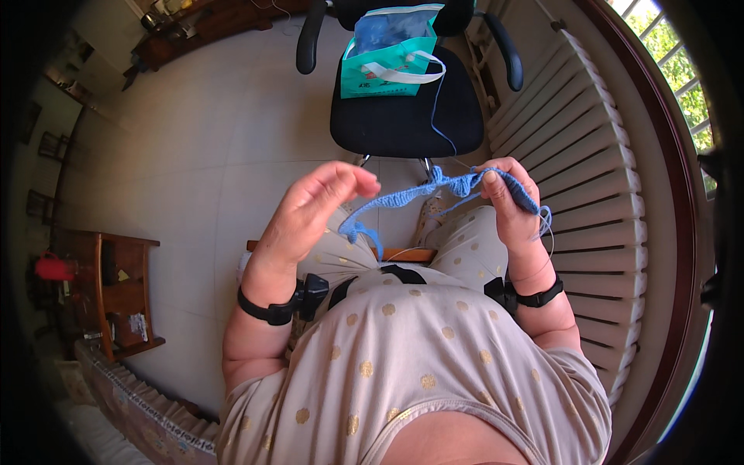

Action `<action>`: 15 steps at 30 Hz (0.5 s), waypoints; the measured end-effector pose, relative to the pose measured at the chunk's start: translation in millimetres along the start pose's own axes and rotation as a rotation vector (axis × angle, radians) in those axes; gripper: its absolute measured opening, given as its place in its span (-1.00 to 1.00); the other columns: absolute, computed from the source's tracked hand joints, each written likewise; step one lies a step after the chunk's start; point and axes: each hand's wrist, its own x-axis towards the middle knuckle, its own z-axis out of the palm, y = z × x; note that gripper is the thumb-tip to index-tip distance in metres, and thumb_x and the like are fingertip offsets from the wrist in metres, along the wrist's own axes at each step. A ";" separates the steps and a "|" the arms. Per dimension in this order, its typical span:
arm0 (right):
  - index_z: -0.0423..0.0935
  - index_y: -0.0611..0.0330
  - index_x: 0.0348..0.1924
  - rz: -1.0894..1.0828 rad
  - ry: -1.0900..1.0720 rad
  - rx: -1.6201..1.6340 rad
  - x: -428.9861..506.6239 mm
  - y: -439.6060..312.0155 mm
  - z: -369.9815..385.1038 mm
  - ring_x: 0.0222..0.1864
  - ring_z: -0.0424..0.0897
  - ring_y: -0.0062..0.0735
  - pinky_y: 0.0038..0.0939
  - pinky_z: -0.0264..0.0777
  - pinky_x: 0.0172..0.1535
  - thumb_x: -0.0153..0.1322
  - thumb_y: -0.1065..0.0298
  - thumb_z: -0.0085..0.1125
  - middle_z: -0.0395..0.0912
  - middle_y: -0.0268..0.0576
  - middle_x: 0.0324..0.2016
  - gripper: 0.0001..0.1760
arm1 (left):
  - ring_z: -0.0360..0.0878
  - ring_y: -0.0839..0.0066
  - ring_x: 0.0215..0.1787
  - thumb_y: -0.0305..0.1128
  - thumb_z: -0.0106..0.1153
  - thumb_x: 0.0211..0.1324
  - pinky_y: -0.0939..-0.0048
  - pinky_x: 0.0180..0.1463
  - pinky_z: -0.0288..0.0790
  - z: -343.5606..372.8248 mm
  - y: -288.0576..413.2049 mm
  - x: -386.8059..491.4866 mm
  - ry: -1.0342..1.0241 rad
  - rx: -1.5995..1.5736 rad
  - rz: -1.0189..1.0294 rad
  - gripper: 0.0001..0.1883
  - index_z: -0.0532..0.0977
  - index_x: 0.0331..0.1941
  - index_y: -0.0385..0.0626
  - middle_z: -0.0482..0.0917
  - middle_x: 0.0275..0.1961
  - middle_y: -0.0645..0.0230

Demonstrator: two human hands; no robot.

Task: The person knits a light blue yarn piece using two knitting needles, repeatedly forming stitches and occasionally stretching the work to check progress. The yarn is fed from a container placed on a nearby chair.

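A narrow blue knitted strip [395,199] stretches in front of me above my lap, ruffled and twisted near its middle. My right hand [511,197] pinches its right part between thumb and fingers. A thin pale cord [552,241], perhaps a circular needle's cable, loops out below that hand beside the strip's end. My left hand [317,203] is raised by the strip's left end, its fingers bent and nothing seen between them. The left end droops below the left fingertips. From the strip, blue yarn [433,116] runs up to a teal bag [383,67].
The bag has white handles and stands on a black office chair [407,122] facing me. A white radiator [581,209] lines the right side under a barred window [668,52]. On the left are a wooden cabinet [125,237] and a pale tiled floor [186,192].
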 end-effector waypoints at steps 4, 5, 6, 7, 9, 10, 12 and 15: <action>0.57 0.25 -0.22 -0.012 0.020 -0.032 -0.4 5.1 -4.3 -0.44 0.39 -0.72 -0.64 0.28 -0.36 0.51 0.29 0.18 0.46 -0.41 -0.51 -0.82 | 0.57 0.63 -0.20 -0.33 0.04 0.43 0.57 -0.07 0.46 -5.1 -12.9 -17.4 -0.035 -0.015 -0.110 -0.74 0.52 0.03 -0.26 0.65 -0.19 0.34; 0.57 0.25 -0.22 0.000 0.033 -0.052 -0.5 5.0 -4.6 -0.44 0.38 -0.72 -0.64 0.28 -0.36 0.51 0.29 0.18 0.46 -0.41 -0.51 -0.82 | 0.55 0.68 -0.26 -0.33 0.05 0.43 0.61 -0.12 0.46 -5.3 -14.9 -20.4 -0.034 -0.040 -0.147 -0.74 0.52 0.04 -0.25 0.65 -0.22 0.36; 0.57 0.24 -0.23 -0.020 0.010 -0.084 -1.4 4.3 -4.5 -0.44 0.40 -0.70 -0.63 0.29 -0.37 0.50 0.31 0.19 0.48 -0.40 -0.51 -0.84 | 0.48 0.71 -0.39 -0.36 0.06 0.42 0.63 -0.29 0.40 -6.1 -15.3 -23.2 -0.014 -0.044 -0.177 -0.74 0.53 0.04 -0.28 0.62 -0.32 0.41; 0.57 0.23 -0.24 -0.033 -0.004 -0.118 -2.0 3.1 -4.4 -0.45 0.41 -0.69 -0.62 0.29 -0.37 0.49 0.34 0.20 0.49 -0.38 -0.51 -0.86 | 0.46 0.71 -0.41 -0.37 0.06 0.42 0.63 -0.31 0.38 -6.7 -15.1 -24.1 -0.027 0.007 -0.165 -0.74 0.53 0.03 -0.29 0.60 -0.34 0.43; 0.58 0.22 -0.26 -0.133 -0.052 -0.210 -1.9 -0.4 -3.9 -0.46 0.44 -0.63 -0.59 0.31 -0.38 0.47 0.39 0.22 0.52 -0.35 -0.50 -0.91 | 0.41 0.72 -0.44 -0.37 0.06 0.41 0.63 -0.36 0.34 -6.8 -11.8 -24.4 -0.028 0.111 -0.139 -0.74 0.55 0.01 -0.31 0.57 -0.37 0.45; 0.59 0.21 -0.26 -0.219 -0.085 -0.267 -1.3 -2.5 -3.6 -0.46 0.46 -0.60 -0.57 0.32 -0.38 0.45 0.42 0.23 0.54 -0.32 -0.49 -0.94 | 0.41 0.73 -0.44 -0.38 0.07 0.41 0.63 -0.36 0.33 -6.8 -8.7 -23.4 -0.042 0.165 -0.127 -0.75 0.55 -0.01 -0.32 0.56 -0.37 0.47; 0.60 0.17 -0.29 -0.359 -0.142 -0.361 -0.6 -6.8 -2.5 -0.49 0.50 -0.39 -0.46 0.35 -0.38 0.35 0.54 0.29 0.57 -0.24 -0.48 -0.91 | 0.39 0.74 -0.43 -0.39 0.09 0.39 0.63 -0.38 0.30 -5.0 -1.3 -20.1 -0.065 0.258 -0.121 -0.77 0.57 -0.04 -0.32 0.53 -0.39 0.50; 0.60 0.16 -0.29 -0.480 -0.217 -0.442 0.0 -10.7 4.2 -0.49 0.49 -0.30 -0.38 0.36 -0.36 0.30 0.57 0.32 0.57 -0.22 -0.49 -0.85 | 0.39 0.72 -0.36 -0.40 0.09 0.39 0.60 -0.31 0.35 4.3 10.6 -13.3 -0.134 0.361 -0.198 -0.79 0.58 -0.05 -0.30 0.52 -0.41 0.49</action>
